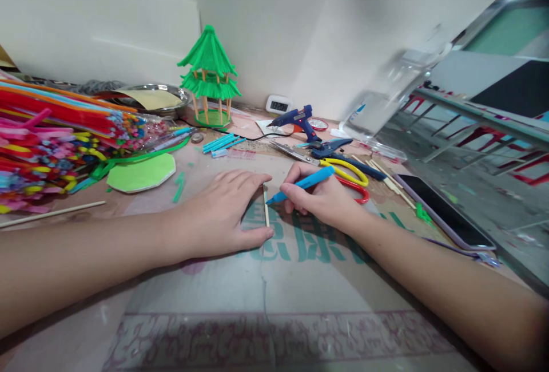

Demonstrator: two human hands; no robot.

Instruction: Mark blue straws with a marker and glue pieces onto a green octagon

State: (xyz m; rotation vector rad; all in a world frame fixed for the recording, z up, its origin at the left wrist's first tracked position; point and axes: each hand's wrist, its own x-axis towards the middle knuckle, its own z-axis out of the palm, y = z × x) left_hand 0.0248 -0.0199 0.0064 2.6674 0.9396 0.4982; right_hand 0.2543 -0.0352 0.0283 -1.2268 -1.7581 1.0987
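Lime-green many-sided panel (142, 173); left hand (225, 206), thumb and forefinger bracing a short pale wooden stick (266, 214) by its ends; right hand (317, 193) pinching a sky-blue marker (306, 181), nib at mid-stick. Marking, seemingly; next stroke needs steadiness.

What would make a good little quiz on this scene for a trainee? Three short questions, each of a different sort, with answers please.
1. Multiple choice: what colour is the pen in the right hand?
a) red
b) blue
c) yellow

2. True or false: in this view, the phone lies to the left of the glue gun.

3. Short answer: where do the fingers of the left hand meet the short stick?

Key:
1. b, blue.
2. False; it lies to the right.
3. At its two ends: the thumb at the near end, another finger at the far end.
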